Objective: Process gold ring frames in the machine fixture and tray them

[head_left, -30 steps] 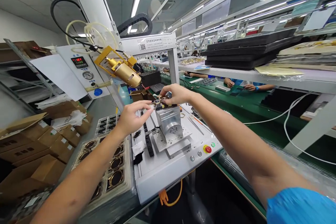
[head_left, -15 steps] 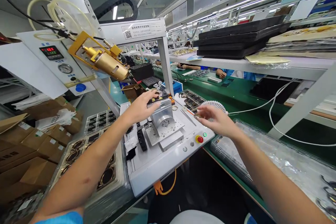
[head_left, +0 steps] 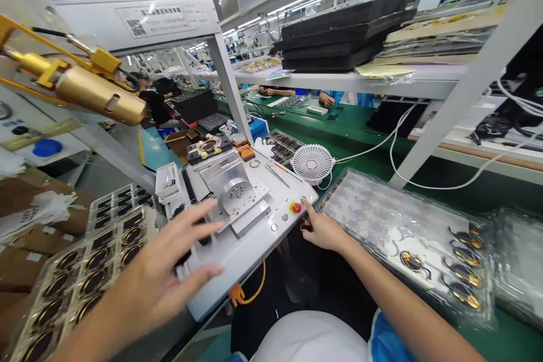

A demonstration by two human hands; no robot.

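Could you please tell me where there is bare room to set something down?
Bare patches show on the white machine base, between the left hand and round silver buttons, and on the green bench between the round white fan and oblong white box. It's crowded around the silver metal block and gold-rimmed black discs.

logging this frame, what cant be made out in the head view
All in the head view:
Gauge: cut off by the left edge.
Machine label: print blurred.
Green button: tiny, partly behind the right hand; contact unclear.
Ring tray: near right part hidden behind the left hand.
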